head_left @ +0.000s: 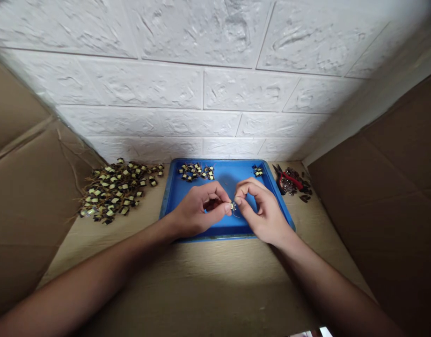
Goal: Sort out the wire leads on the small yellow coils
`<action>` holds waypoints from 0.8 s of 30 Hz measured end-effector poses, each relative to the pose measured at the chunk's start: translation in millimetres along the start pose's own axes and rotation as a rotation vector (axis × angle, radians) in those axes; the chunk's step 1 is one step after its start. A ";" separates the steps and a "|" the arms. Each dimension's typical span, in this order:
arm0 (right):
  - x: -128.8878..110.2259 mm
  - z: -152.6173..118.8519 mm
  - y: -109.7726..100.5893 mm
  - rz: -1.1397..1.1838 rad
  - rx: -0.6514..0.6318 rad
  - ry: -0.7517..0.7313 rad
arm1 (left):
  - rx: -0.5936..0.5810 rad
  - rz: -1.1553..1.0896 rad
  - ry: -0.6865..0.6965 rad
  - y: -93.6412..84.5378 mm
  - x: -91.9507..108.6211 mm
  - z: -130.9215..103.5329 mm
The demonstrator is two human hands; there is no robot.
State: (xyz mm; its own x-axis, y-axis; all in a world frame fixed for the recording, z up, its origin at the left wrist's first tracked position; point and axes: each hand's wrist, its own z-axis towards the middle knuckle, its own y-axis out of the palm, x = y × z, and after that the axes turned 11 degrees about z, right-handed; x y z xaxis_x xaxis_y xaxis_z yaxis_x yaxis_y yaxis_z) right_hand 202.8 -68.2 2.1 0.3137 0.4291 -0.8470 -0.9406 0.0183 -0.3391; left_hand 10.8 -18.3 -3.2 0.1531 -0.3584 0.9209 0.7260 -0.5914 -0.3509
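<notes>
A: Where's the part?
B: Small pale-and-dark part point(232, 206), over the middle of the blue tray point(229, 230), between the fingertips. Raised or resting, can't tell.
A: Pointing?
B: Pale body to the left, pins to the right. Pin row runs roughly near-far; long axis of body too small to call. Thin wire point(237, 216) trails off the pin side, toward the near right.
A: Hands?
B: Left hand point(204, 208) pinches the body, thumb and finger. Right hand point(259, 208) narrow, fingertips at the pins; can't tell if they grip the wire.
A: Edges, room?
B: Wrists cross the tray's near corners. Blue floor shows between the left cluster point(196, 172) and right cluster point(258, 171) at the far rim. Outside: big pile point(113, 189) left, red-handled pliers point(291, 179) right, cardboard point(387, 178) both sides.
</notes>
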 end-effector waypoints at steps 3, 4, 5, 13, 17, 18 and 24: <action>-2.4 -0.6 0.2 -0.050 0.014 -0.026 | -0.004 0.039 -0.008 -0.3 0.2 -0.1; -2.2 -0.7 0.2 -0.053 0.017 -0.030 | -0.004 0.048 -0.010 -0.4 0.1 -0.3; -1.4 -0.5 0.2 -0.047 0.017 -0.027 | 0.000 0.057 -0.011 -0.5 -0.1 -0.5; 21.8 4.6 -10.0 0.404 0.046 0.237 | 0.017 0.017 0.008 1.0 -1.0 0.0; 22.4 3.9 -9.6 0.555 -0.112 0.337 | 0.067 -0.037 0.049 -0.6 -6.5 1.9; 20.8 3.5 -8.4 0.565 -0.110 0.335 | 0.069 -0.042 0.052 -1.2 -7.7 2.2; 14.2 2.5 -4.6 0.501 -0.038 0.292 | 0.061 -0.052 0.028 -2.3 -8.4 2.5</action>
State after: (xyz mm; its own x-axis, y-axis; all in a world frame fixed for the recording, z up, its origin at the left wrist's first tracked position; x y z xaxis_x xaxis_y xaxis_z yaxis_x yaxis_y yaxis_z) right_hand 211.3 -59.9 -7.4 -0.1409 0.1098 -0.9839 -0.9799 -0.1570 0.1228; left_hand 9.5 -12.2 -9.7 0.0960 -0.3493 0.9321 0.7720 -0.5650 -0.2912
